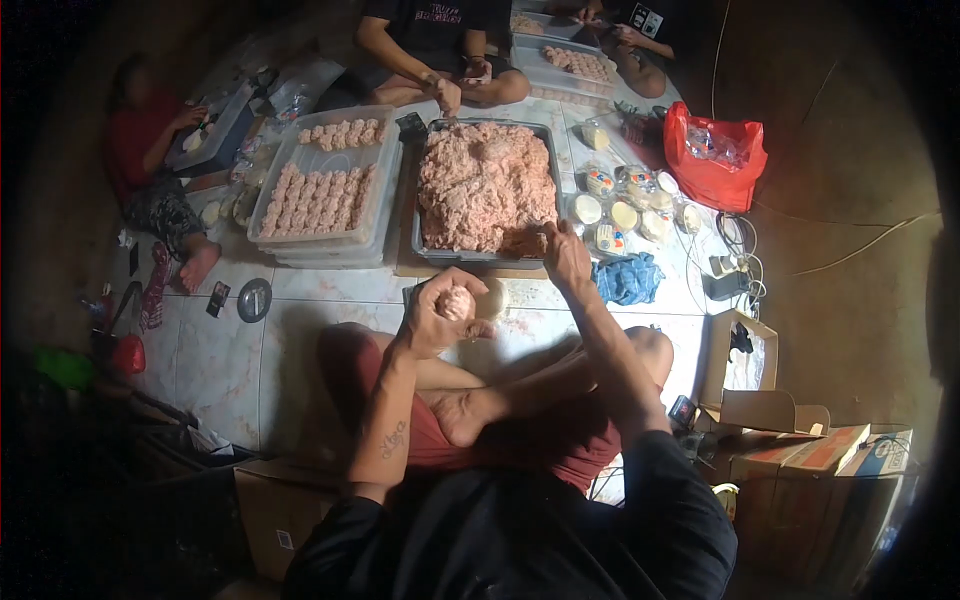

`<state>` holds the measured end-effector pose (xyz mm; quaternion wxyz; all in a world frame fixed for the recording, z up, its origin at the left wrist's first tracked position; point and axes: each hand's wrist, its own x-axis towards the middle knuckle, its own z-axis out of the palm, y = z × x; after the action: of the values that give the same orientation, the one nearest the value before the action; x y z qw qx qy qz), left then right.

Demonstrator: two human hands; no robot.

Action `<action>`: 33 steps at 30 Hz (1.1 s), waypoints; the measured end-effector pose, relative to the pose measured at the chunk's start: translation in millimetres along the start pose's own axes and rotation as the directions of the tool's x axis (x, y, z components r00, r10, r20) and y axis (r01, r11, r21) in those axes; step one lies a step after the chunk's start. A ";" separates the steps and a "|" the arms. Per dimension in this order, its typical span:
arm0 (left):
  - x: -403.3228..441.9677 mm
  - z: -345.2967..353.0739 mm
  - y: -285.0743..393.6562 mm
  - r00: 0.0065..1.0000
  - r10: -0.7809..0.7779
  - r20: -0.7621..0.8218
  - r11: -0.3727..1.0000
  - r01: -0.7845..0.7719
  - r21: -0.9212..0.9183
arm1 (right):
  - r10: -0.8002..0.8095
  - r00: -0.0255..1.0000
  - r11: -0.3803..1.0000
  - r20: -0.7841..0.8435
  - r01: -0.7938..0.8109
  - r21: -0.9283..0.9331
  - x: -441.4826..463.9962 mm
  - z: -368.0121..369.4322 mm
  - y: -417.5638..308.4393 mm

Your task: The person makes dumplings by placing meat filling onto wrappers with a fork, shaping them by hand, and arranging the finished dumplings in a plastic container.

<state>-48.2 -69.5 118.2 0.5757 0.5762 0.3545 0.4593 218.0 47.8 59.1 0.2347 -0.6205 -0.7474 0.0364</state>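
My left hand [440,318] curls around a small ball of pink minced mixture [456,303], in front of the large tub. At the right front corner of that tub [481,261] is my right hand [567,253], its fingers closed at the edge of the heaped pink mixture [485,185]; what they hold is too small to make out. Beneath and beside my left hand, a round pale dish [493,298] is partly hidden. Rows of shaped pink pieces [318,200] lie in a clear plastic container [264,238] left of the tub.
Round lidded packs [624,214] and a blue cloth or bag [629,278] lie right of the tub. A red plastic bag [712,160] stands beyond. A co-worker's hand [446,96] is at the tub's far edge; another person sits at left.
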 end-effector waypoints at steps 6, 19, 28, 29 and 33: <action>8.1 2.3 -7.5 0.990 0.073 -0.122 0.972 -0.043 0.232 | -0.093 0.994 0.986 -0.052 0.099 0.136 -30.1 -89.6 -52.1; 29.2 15.5 -10.4 0.965 0.262 -0.005 0.766 -0.204 0.610 | -0.078 0.991 0.799 0.110 -0.004 0.601 -99.0 -116.7 -109.7; 14.6 18.3 -20.7 0.956 0.215 -0.197 0.863 -0.092 0.496 | -0.038 0.985 0.780 0.166 -0.075 0.621 -107.4 -106.9 -117.1; 16.0 22.9 -17.7 0.943 0.208 -0.258 0.864 -0.053 0.500 | -0.064 0.994 0.772 0.093 -0.010 0.636 -109.2 -102.0 -118.0; 11.0 18.9 -21.7 0.924 0.159 -0.348 0.903 0.006 0.429 | 0.137 0.980 0.627 0.146 -0.200 0.753 -109.0 -123.0 -120.8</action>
<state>-24.3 -63.7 99.7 0.3400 0.6025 0.5253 0.4955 169.7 -111.8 176.6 0.4419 -0.5284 -0.6090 0.3933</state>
